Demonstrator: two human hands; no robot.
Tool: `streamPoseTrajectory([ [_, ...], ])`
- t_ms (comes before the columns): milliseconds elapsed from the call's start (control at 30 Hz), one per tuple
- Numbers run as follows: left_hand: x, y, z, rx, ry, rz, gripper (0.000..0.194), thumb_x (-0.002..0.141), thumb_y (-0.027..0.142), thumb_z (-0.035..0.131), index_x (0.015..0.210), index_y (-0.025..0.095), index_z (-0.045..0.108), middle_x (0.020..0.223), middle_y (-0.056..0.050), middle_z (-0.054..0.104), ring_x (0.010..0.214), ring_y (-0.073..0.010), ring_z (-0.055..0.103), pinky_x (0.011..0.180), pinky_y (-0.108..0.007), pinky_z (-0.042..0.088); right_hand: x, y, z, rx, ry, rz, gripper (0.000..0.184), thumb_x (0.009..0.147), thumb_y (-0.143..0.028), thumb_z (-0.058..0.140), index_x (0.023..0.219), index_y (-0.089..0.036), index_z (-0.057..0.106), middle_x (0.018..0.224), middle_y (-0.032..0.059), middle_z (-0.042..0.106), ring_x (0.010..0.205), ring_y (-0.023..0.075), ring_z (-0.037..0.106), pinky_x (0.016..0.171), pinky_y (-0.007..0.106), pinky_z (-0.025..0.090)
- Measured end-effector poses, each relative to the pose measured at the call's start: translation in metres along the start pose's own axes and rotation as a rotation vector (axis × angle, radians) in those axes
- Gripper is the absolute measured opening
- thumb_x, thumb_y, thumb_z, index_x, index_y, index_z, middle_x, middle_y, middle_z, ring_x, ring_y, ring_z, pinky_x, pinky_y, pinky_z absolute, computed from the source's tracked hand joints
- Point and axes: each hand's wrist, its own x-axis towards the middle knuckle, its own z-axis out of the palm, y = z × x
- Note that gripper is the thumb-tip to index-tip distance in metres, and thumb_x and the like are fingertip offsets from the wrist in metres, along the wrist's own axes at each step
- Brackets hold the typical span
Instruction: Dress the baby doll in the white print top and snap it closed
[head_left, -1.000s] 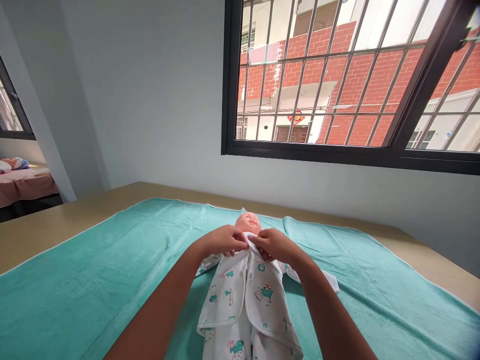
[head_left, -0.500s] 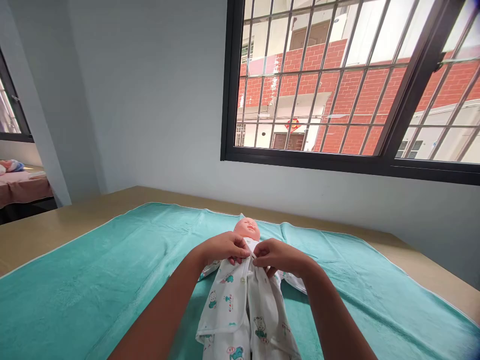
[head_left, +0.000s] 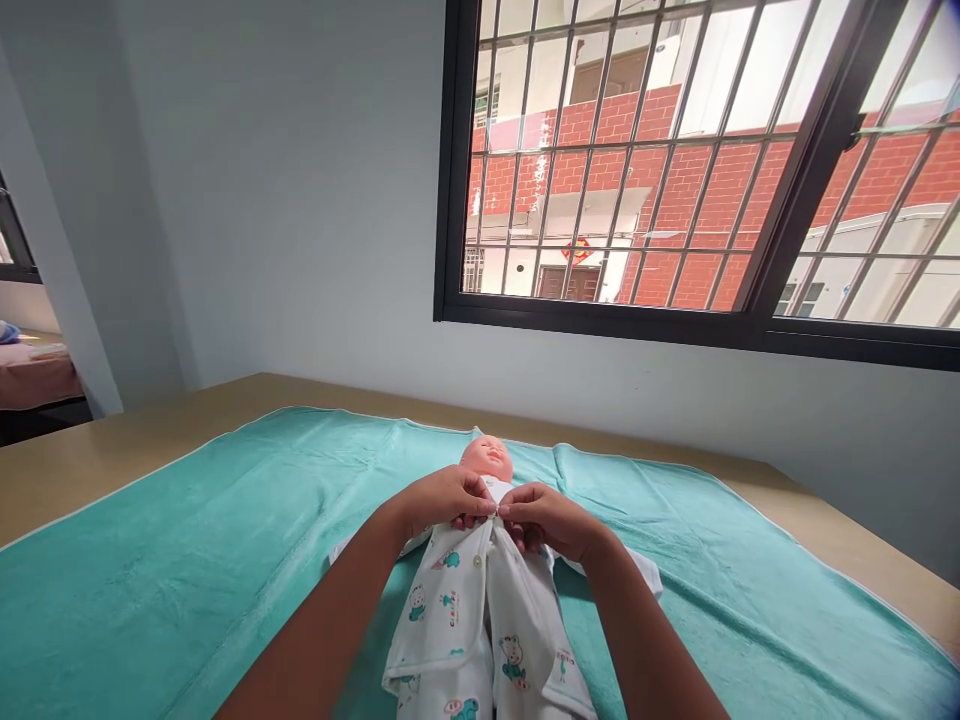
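Observation:
A baby doll [head_left: 487,457] lies on its back, head away from me, dressed in a white baby shirt [head_left: 439,610] with teal and pink animal prints. At the chest, my left hand [head_left: 454,497] pinches one front edge of the shirt. Opposite it, my right hand [head_left: 544,515] grips the other front edge, and the fingertips of both hands meet at the middle. Below them the front hangs apart in a narrow gap, with a small button showing on the left panel. White printed pants show under the shirt hem. The fastening between my fingers is mostly hidden.
A teal blanket [head_left: 225,540] lies under the doll, spread over a wooden table [head_left: 60,465]. Behind the table stands a grey wall [head_left: 300,200] with a barred, black-framed window [head_left: 600,315]. At far left, a pink-covered bed [head_left: 37,382] shows past the wall corner.
My hands have come closer together, bringing the two shirt edges to meet at the chest. The whole view has shifted slightly.

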Motion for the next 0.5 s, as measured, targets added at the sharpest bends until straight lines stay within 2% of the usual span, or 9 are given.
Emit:
streamPoseTrajectory([
  [133,0.0,0.001,0.004,0.0,0.013,0.017,0.017,0.07,0.032,0.066,0.066,0.017,0.059,0.059,0.003,0.054,0.056,-0.0095,0.046,0.057,-0.023,0.037,-0.005,-0.007,0.001,-0.067,-0.044,0.027,0.031,0.077,-0.042,0.065,0.069,-0.012,0.063,0.061,0.0017,0.064,0.05,0.0082,0.055,0.045,0.018,0.033],
  [267,0.002,-0.004,0.005,-0.074,0.011,0.031,0.014,0.07,0.027,0.065,0.08,0.018,0.061,0.066,0.002,0.062,0.058,-0.0095,0.051,0.058,-0.023,0.04,-0.006,-0.011,0.001,-0.088,-0.017,0.058,0.019,0.073,-0.034,0.065,0.073,-0.015,0.06,0.059,-0.0012,0.064,0.043,0.0063,0.049,0.043,0.018,0.033],
  [500,0.003,-0.002,0.008,0.086,0.06,0.018,0.016,0.074,0.028,0.06,0.087,0.018,0.061,0.068,0.0,0.064,0.057,-0.0116,0.056,0.056,-0.024,0.046,-0.005,-0.015,0.005,-0.185,0.028,0.041,0.009,0.073,-0.025,0.061,0.074,-0.015,0.061,0.058,-0.0014,0.063,0.045,0.0068,0.05,0.044,0.017,0.036],
])
